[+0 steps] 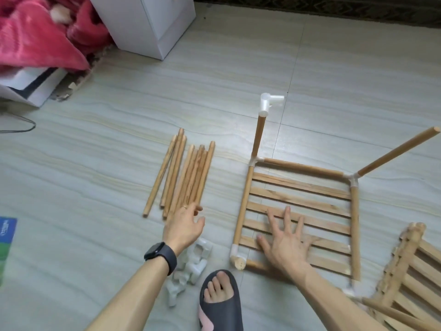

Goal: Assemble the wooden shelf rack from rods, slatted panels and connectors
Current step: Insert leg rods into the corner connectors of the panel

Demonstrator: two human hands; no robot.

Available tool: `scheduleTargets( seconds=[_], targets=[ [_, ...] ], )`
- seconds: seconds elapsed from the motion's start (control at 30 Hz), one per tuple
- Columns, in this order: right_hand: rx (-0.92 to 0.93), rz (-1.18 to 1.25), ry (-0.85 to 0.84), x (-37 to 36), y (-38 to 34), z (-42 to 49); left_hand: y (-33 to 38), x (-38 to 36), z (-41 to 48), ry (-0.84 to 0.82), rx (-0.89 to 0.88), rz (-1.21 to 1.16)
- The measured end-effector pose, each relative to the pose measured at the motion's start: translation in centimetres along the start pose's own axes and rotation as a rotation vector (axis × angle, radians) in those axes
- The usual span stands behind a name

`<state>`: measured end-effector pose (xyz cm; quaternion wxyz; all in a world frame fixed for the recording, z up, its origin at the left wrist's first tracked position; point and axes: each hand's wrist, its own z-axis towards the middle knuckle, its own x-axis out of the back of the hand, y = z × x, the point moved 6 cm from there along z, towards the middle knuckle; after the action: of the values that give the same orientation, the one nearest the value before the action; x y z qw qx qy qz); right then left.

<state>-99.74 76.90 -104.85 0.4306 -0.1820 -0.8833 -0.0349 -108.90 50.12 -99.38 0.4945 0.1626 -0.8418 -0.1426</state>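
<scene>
one slatted panel [310,187] framed on the floor [95,163], two uprights [259,137] in; my right hand [284,242] splayed flat on it, left hand [185,226] open by the loose rods [183,177]; spare connectors [191,263] and a second panel [410,266] unused

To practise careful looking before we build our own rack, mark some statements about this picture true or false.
1. The right hand lies spread on the slatted panel. True.
2. The left hand grips a rod. False: it is open, reaching at the loose rods.
3. Both raised rods carry a white connector on top. False: only the upright rod bears a connector; the tilted rod has a bare tip.
4. A heap of spare connectors lies by the watch. True.
</scene>
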Motion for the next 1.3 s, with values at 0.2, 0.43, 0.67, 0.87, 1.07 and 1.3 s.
scheduleTargets(
  seconds=[0.2, 0.43, 0.67, 0.87, 1.07, 1.3],
  targets=[
    [0.029, -0.018, -0.069, -4.6, -2.0, -2.3, -2.8, -5.5, -3.0, -0.166, 0.091, 0.177],
    [0.046, -0.098, -0.077, -3.9, -2.1, -2.4, -1.9, -5.5, -1.7, -0.065, -0.053, 0.253],
    [0.055, -0.141, -0.070, -4.0, -2.2, -2.3, -0.6, -5.9, -2.0, -0.153, -0.304, 0.621],
    [0.057, -0.169, -0.064, -4.2, -2.1, -2.2, -1.7, -4.2, 0.0, -0.195, -0.030, 0.045],
    [0.071, -0.182, -0.074, -3.8, -2.2, -2.2, 0.8, 0.4, 1.8, -0.198, 0.135, -0.782],
    [0.077, 0.009, -0.302, 1.0, -1.8, -1.1, 7.9, 5.5, -0.6, -0.226, 0.077, -0.985]
  ],
)
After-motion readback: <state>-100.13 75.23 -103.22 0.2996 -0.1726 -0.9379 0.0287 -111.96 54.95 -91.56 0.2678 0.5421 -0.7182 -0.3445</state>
